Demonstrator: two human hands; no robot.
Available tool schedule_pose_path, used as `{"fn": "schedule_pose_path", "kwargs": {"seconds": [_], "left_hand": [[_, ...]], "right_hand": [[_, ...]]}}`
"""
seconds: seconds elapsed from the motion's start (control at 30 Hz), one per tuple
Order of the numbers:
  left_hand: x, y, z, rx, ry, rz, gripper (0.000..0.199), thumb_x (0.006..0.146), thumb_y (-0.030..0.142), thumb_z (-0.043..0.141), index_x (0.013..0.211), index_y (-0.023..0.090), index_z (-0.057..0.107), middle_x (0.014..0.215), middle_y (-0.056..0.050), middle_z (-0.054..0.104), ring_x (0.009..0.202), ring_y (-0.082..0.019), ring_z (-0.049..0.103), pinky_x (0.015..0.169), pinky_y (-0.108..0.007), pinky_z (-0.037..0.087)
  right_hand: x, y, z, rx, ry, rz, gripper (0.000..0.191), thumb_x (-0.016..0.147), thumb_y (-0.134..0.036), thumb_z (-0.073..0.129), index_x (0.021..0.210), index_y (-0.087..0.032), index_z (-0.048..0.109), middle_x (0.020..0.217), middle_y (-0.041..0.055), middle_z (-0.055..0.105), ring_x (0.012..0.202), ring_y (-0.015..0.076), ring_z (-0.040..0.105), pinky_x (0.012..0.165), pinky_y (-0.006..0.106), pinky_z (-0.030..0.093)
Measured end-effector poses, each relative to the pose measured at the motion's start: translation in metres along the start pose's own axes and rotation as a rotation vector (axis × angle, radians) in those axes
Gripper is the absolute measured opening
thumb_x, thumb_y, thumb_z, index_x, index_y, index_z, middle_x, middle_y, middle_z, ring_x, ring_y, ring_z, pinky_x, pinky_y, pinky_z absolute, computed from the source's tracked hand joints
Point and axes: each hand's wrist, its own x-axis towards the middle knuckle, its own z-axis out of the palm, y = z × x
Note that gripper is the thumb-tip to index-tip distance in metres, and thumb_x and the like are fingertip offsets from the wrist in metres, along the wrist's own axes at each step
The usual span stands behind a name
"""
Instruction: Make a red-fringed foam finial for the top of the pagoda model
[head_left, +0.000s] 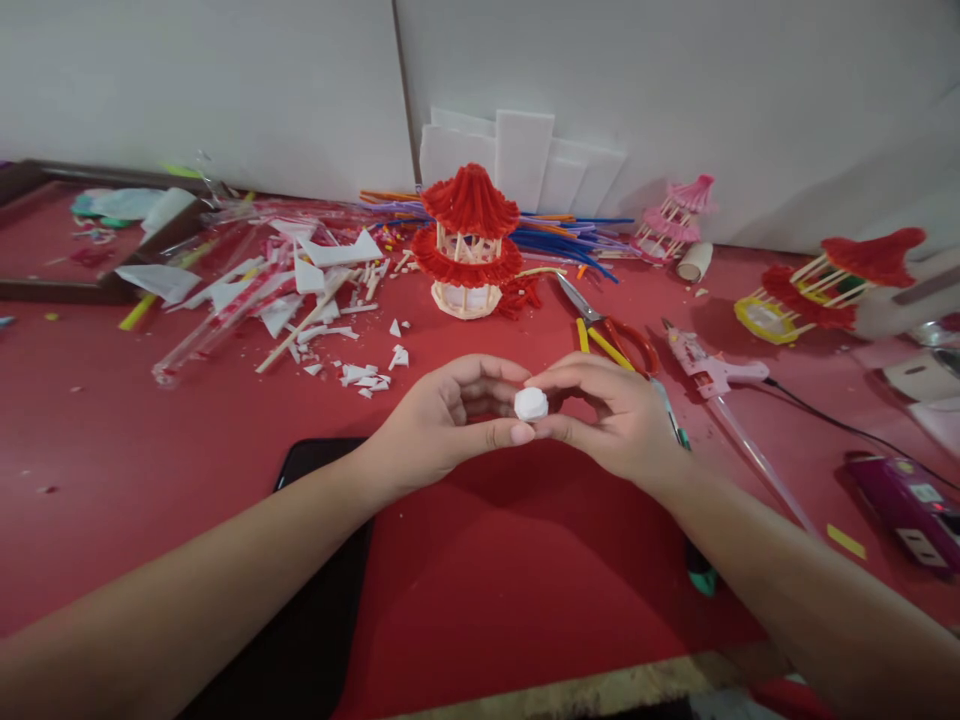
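Observation:
Between the fingertips of both hands is a small white foam piece (531,403), many-sided and roughly round. My left hand (450,415) pinches it from the left, thumb in front and fingers behind. My right hand (611,410) grips the other side, its fingers closed on it too. Behind the hands stands a small pagoda (469,245) with red fuzzy roofs, pale stick posts and a white base. Scissors (592,315) with red handles lie beyond my right hand. Under that wrist is a partly hidden cutter (701,570) with a green end.
White foam scraps (364,375) and plastic-wrapped sticks lie at the left. A pink glue gun (709,365) with a cord rests at the right, near a purple power strip (904,510). A black tablet-like slab (322,600) lies under my left forearm. Foam sheets (525,155) lean on the wall.

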Motion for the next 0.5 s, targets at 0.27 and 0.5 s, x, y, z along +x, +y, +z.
{"fn": "schedule_pose_path", "kwargs": {"seconds": [0.27, 0.5], "left_hand": [[0.002, -0.004, -0.001, -0.003, 0.089, 0.107, 0.048, 0.066, 0.017, 0.086, 0.106, 0.021, 0.060, 0.106, -0.004, 0.070, 0.097, -0.018, 0.069, 0.085, -0.029, 0.057], [0.002, 0.021, -0.002, 0.113, 0.290, 0.155, 0.045, 0.070, 0.027, 0.084, 0.108, 0.021, 0.060, 0.103, -0.005, 0.073, 0.099, -0.021, 0.070, 0.086, -0.033, 0.057]], "right_hand": [[-0.001, 0.009, 0.001, -0.057, 0.002, -0.084, 0.029, 0.085, -0.034, 0.072, 0.114, -0.029, 0.071, 0.098, 0.0019, 0.070, 0.084, 0.0139, 0.066, 0.075, 0.028, 0.057], [-0.005, 0.015, 0.008, 0.080, 0.083, 0.034, 0.046, 0.085, -0.037, 0.071, 0.128, -0.028, 0.059, 0.101, 0.0033, 0.062, 0.081, 0.0136, 0.065, 0.075, 0.030, 0.059]]}}
